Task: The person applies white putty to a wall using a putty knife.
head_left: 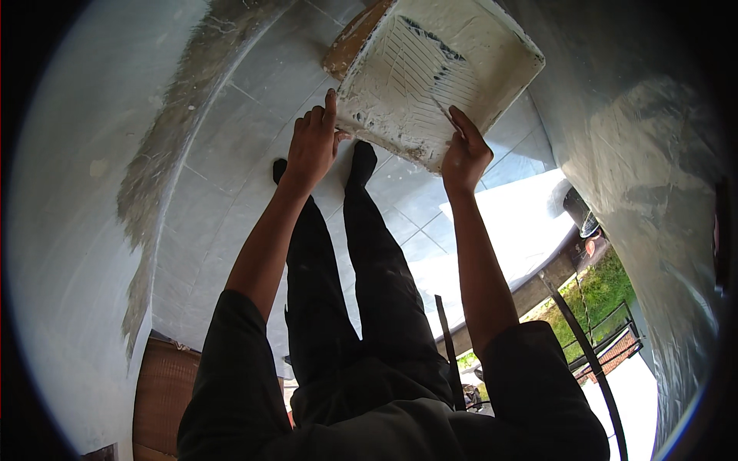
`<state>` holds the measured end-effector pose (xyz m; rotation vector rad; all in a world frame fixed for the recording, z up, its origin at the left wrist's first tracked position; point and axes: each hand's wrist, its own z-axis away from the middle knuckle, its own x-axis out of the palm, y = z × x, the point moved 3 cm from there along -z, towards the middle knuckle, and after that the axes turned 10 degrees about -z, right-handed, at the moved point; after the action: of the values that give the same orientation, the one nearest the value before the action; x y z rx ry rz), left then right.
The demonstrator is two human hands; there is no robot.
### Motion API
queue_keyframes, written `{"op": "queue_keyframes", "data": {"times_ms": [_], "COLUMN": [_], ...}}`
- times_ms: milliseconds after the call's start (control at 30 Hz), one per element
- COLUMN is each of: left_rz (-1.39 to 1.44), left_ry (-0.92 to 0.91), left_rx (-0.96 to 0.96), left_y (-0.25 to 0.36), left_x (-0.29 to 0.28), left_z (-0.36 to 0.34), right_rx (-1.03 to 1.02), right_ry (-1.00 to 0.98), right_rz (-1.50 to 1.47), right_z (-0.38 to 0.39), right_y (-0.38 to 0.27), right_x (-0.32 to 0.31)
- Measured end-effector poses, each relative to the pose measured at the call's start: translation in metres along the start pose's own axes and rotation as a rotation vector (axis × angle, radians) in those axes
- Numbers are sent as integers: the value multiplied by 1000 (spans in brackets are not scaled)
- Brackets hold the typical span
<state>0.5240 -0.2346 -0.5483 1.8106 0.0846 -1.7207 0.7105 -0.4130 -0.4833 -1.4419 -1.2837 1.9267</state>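
A square paint tray (500, 86), smeared with thick off-white paint over its ribbed bottom, is at the top of the view, tilted to the right. My left hand (311, 146) is at its near left corner, with the thumb at the rim and the forefinger along the side. Over the tray's near right part, my right hand (466, 157) is closed around a thin, narrow tool (444, 110). The tool's tip reaches toward the ribs; its exact kind cannot be made out. Dark patches show through the paint on the ribs.
A brown box or container (355, 37) shows behind the tray's left side. My feet stand on grey floor tiles (223, 165). A pale wall (73, 192) with a rough grey band rises at left; clear plastic sheeting (646, 146) hangs at right. Grass (607, 284) shows outside.
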Motion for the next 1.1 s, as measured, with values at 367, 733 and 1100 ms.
{"op": "queue_keyframes", "data": {"times_ms": [367, 733, 1100], "left_rz": [37, 86, 44], "left_ry": [-37, 4, -33], "left_rx": [-64, -91, -106], "left_y": [2, 3, 6], "left_x": [2, 3, -4], "left_z": [4, 5, 3], "right_rx": [-319, -347, -254], "right_ry": [-73, -103, -317], "right_rz": [356, 489, 610], "right_z": [-121, -109, -29], "right_y": [-4, -15, -7], "right_x": [21, 50, 42]}}
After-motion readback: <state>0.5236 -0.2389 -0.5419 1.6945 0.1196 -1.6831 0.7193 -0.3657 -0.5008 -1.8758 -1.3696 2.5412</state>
